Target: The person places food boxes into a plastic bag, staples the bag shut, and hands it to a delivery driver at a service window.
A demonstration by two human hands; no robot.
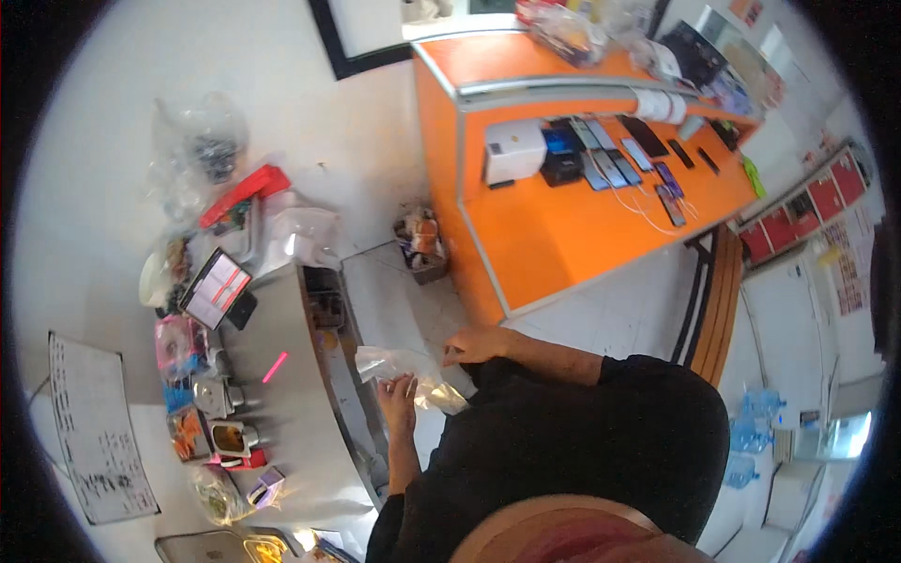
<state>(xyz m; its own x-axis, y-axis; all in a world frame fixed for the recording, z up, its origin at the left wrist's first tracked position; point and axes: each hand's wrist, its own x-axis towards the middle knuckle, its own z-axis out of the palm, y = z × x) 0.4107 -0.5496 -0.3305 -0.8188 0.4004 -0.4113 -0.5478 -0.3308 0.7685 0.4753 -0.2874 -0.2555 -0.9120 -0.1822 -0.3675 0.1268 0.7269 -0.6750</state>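
A clear plastic bag [383, 360] hangs in front of my body, over the gap beside the steel table. My left hand [400, 405] grips its near side between the fingertips and thumb. Just above the bag's right part is my right hand [480, 345], its fingers curled downward. I cannot tell whether they pinch the film or anything small. A bright pink strip [275, 367] lies by itself on the stainless steel table [295, 415], to the left of my hands.
Along the table's far edge stand a tablet [217, 288], metal food containers [232, 438] and bagged goods [217, 495]. An orange counter [549, 260] carries several phones, cables and a white box [515, 151]. A filled waste bin [422, 257] sits on the floor beside it. A wooden bench [718, 310] is at right.
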